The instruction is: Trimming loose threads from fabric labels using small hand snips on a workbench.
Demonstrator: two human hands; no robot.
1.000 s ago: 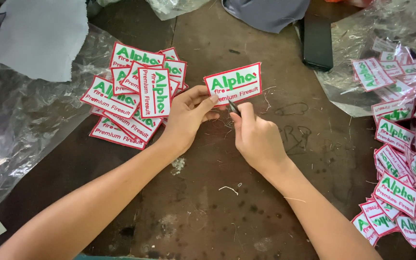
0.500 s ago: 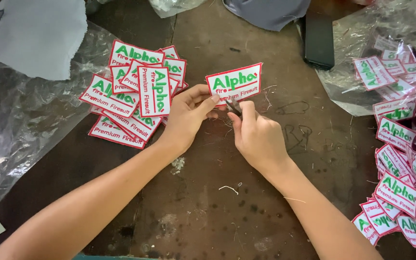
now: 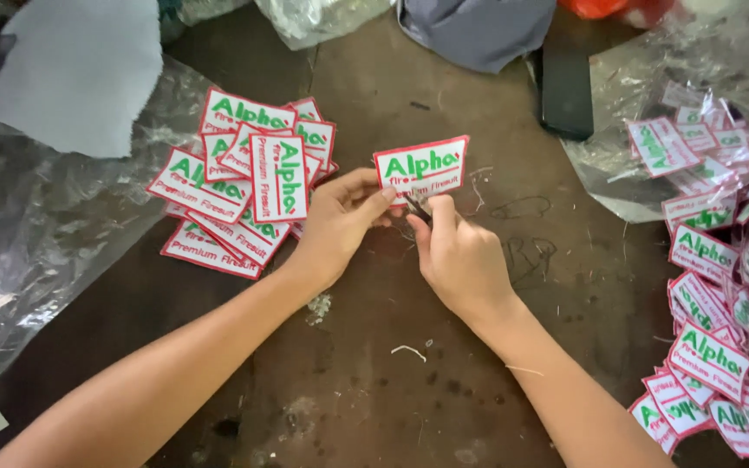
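Brown, scuffed wood makes up the worktable (image 3: 374,381), littered near the front edge with thread scraps (image 3: 409,351). Above these the two bare forearms converge toward the middle of the table. The right hand (image 3: 461,260) is curled shut around a small dark tool, probably a thread snip (image 3: 418,206), whose tip meets the lower edge of an embroidered patch (image 3: 422,166). The left hand (image 3: 340,217) pinches that same patch at its lower left corner between thumb and fingertips, so both hands are close together, almost touching. The patch is white with a red border and green and red lettering, held slightly tilted just above the table centre.

Left of the left hand lies a loose pile of matching patches (image 3: 244,182), overlapping at several angles, partly on a sheet of clear plastic (image 3: 36,260). At the right edge a larger heap of patches (image 3: 713,286) spills across more crinkled plastic film (image 3: 617,165). Farther back sit a dark flat phone-like slab (image 3: 565,91), a grey cloth bundle (image 3: 478,30) and a pale grey fabric piece (image 3: 71,69).
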